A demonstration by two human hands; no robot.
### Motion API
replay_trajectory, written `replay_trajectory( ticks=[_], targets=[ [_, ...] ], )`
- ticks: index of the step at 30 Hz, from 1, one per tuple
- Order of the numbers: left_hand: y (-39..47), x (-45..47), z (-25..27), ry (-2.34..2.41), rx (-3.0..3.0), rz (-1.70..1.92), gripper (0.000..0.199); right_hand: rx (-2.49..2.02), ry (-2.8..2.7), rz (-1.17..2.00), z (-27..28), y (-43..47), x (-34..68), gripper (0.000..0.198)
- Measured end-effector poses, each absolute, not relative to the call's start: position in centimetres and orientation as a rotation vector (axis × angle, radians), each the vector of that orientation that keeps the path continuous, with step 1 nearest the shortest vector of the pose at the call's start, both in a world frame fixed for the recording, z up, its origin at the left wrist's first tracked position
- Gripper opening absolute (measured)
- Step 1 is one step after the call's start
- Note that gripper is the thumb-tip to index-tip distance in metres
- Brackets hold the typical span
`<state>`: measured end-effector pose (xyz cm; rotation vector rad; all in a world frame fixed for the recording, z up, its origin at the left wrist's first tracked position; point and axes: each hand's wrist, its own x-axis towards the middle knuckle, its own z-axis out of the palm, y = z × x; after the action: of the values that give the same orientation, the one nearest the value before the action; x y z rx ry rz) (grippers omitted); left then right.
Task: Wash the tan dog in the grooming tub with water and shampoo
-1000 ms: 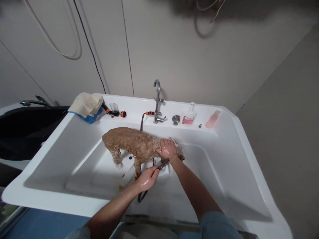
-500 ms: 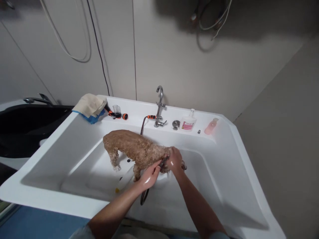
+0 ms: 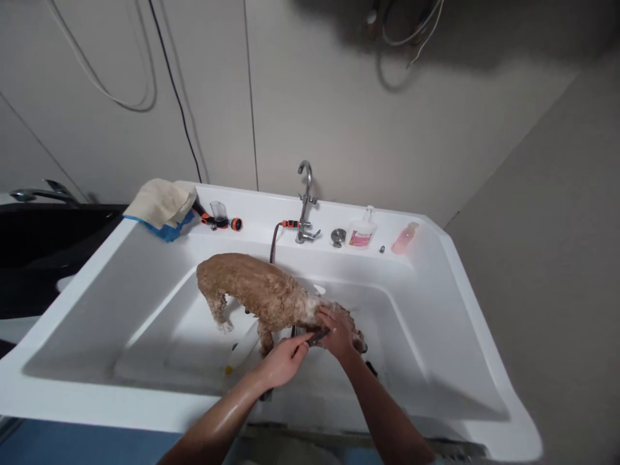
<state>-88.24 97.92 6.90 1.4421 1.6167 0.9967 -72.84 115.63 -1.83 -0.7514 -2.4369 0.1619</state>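
A wet, curly brown dog [image 3: 252, 281] stands in a white tub, its body side-on and its lowered head toward the right. My left hand [image 3: 285, 360] is closed around a dark hose [image 3: 318, 336], whose end points at the dog's neck. Over the back of the dog's head and neck lies my right hand [image 3: 338, 330], its fingers stretched out on the wet fur. The hose end reaches close beneath this hand. Part of the dog's head is hidden behind my right hand.
The white tub [image 3: 465, 303] has a faucet [image 3: 306, 200] on its back ledge. Along that ledge are a pump bottle [image 3: 361, 234], a pink bottle [image 3: 405, 238], a round metal drain piece [image 3: 338, 237], an orange-and-black spray nozzle [image 3: 236, 224] and cloths [image 3: 162, 201]. A black basin [image 3: 48, 252] is at left.
My right hand has slid back off the dog's face, and more of the head shows. The hose end has shifted slightly downward with my left hand. The view has tilted a little.
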Motion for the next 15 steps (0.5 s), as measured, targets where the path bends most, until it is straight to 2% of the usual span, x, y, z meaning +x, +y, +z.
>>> replay_trajectory(
  ticks=[4,7,10,12,15],
  targets=[
    [97.0,-88.9,6.6,1.640,1.430,0.864,0.056,-1.054,-2.293,0.166,-1.8,113.7,-72.1,0.060],
    [96.8,-89.2,6.4,1.620,1.429,0.928,0.056,-1.203,-2.407,0.215,-0.7,112.4,-74.3,0.047],
    [96.5,-90.0,6.5,1.559,1.424,1.012,0.054,-0.983,-2.599,0.358,0.4,111.4,-74.3,0.042],
    [95.8,-91.0,6.5,1.536,1.404,1.031,0.051,-0.825,-2.635,0.413,0.5,110.5,-72.7,0.051],
    [94.3,-92.9,5.7,1.565,1.348,1.024,0.046,-1.003,-2.573,0.354,-0.1,109.4,-72.0,0.072]
  ],
)
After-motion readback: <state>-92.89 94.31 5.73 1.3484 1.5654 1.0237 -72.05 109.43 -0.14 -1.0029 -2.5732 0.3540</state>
